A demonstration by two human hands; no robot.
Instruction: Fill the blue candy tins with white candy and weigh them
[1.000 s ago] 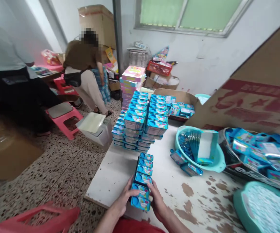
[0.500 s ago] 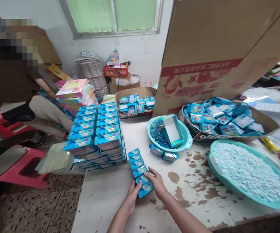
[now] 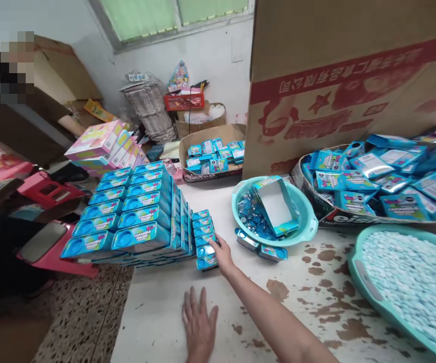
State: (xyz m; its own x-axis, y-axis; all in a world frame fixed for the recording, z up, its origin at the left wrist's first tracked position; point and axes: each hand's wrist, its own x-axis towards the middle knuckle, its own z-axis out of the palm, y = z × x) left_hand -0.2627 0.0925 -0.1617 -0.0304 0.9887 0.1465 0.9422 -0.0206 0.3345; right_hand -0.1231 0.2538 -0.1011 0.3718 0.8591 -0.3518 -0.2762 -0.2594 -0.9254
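A short row of blue candy boxes [image 3: 205, 229] stands on the table, close against the right side of a tall stack of matching boxes [image 3: 138, 217] printed "Caramelo Macizo". My right hand [image 3: 223, 256] is at the near right end of the row, its fingers pressed on the boxes' side and top edge. Part of its grip is hidden behind the hand. Nearer to me, my left hand [image 3: 200, 320] lies flat on the white tabletop [image 3: 157, 312], fingers stretched out and holding nothing. Two loose boxes [image 3: 273, 252] lie in front of a turquoise basin [image 3: 311, 234].
The basin holds small blue round pieces and open blue cartons [image 3: 274, 204]. At right stand a carton tray of blue packs [image 3: 362, 201] and a tub of pale candies [image 3: 407, 282]. A large cardboard sheet [image 3: 278, 65] rises behind. At left, a person [image 3: 17, 126] is beside pink boxes [image 3: 97, 138].
The row of boxes has moved left, up to the stack. My left hand has let go of it and now lies flat on the table. The camera view has shifted closer.
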